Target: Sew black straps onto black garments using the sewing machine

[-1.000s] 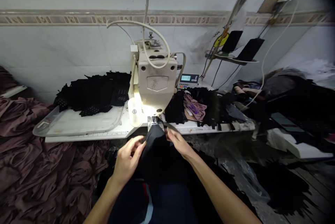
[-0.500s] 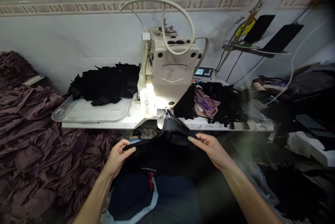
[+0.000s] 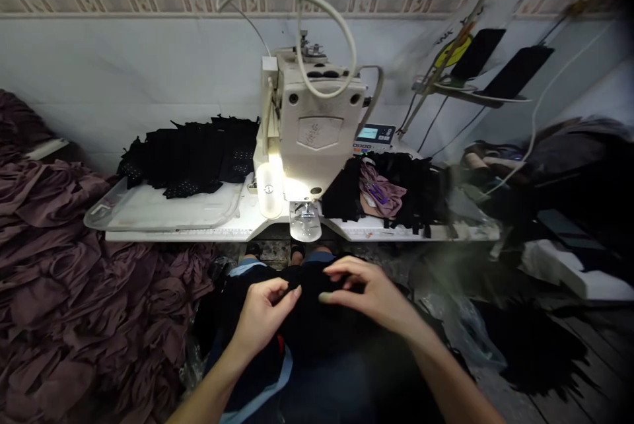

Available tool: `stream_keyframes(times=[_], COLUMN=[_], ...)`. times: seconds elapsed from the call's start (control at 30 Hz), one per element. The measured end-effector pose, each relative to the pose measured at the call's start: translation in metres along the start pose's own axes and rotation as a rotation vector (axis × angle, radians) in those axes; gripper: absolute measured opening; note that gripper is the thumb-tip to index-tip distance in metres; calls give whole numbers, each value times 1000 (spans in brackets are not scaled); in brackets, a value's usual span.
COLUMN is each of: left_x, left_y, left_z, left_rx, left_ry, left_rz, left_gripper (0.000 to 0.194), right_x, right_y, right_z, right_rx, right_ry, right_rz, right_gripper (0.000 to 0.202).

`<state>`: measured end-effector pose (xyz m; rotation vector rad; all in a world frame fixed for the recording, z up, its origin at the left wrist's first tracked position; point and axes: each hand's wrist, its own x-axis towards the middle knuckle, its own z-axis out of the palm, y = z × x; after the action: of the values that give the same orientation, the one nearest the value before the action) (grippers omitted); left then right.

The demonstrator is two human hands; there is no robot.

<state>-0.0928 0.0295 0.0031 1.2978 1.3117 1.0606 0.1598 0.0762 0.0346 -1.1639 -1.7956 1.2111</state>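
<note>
A pale sewing machine (image 3: 317,127) stands at the centre with its lamp lit, and no cloth lies on its narrow arm end (image 3: 305,222). Black cloth (image 3: 317,325) is spread over the lap, below the machine. My left hand (image 3: 265,312) is over this cloth, thumb and forefinger pinched close; whatever they grip is too dark to make out. To its right, my right hand (image 3: 364,292) hovers over the same black cloth with thumb and fingers apart, and nothing shows between them.
Mauve cloth (image 3: 59,305) is heaped at the left. Black pieces (image 3: 193,153) lie on a clear tray (image 3: 168,212) left of the machine. More black pieces (image 3: 421,186) and a small mauve bundle (image 3: 379,189) lie right. Thread cones (image 3: 520,70) stand upper right.
The black cloth has come away from the machine's arm end and dropped to the lap. Both hands have moved closer together, and my right hand has let go. The view has shifted slightly.
</note>
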Motion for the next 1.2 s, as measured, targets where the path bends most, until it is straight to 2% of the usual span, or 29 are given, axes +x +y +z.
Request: stream_keyframes(times=[0.03,0.07,0.13,0.27,0.33,0.37,0.43,0.53,0.6,0.73,0.87,0.93,1.0,1.07,1.13,1.2], left_x=[0,0,1,5,11,16,26,43,50,55,54,53,52,50,45,36], left_y=[3,7,17,45,55,58,60,56,53,46,38,35,34,33,30,25], left_z=[6,11,15,9,4,1,-2,-3,-1,10,23,24,19,9,-2,-10], left_rx=[92,167,245,293,312,341,465,791,981,1134,1157,1143,1096,1019,939,869], left_ry=[-15,-21,-28,-54,-13,24,71,18,16,174,317,336,297,233,226,289], left_rz=[51,104,197,373,481,548,718,934,969,945,875,861,874,905,948,999], left_gripper=[38,35,30,22,13,14,30,51,53,53,53,54,54,52,51,52], right_x=[1,2,5,18,30,36,51,73,83,90,82,75,71,72,81,96], right_y=[-5,-9,-16,-27,-29,-29,-28,-21,-16,-9,8,26,47,68,83,91], right_z=[15,26,38,25,16,13,12,17,22,34,49,54,49,32,3,-32], right_rx=[5,9,29,211,293,307,292,346,477,659,638,557,418,261,147,74], right_ry=[-15,-14,-5,5,65,122,242,331,360,418,470,441,373,378,470,570], right_rz=[-75,-137,-214,-199,-184,-187,-197,-143,-49,87,88,63,44,41,39,38], right_gripper=[40,34,18,31,32,32,33,36,37,45,39,44,51,57,61,63])
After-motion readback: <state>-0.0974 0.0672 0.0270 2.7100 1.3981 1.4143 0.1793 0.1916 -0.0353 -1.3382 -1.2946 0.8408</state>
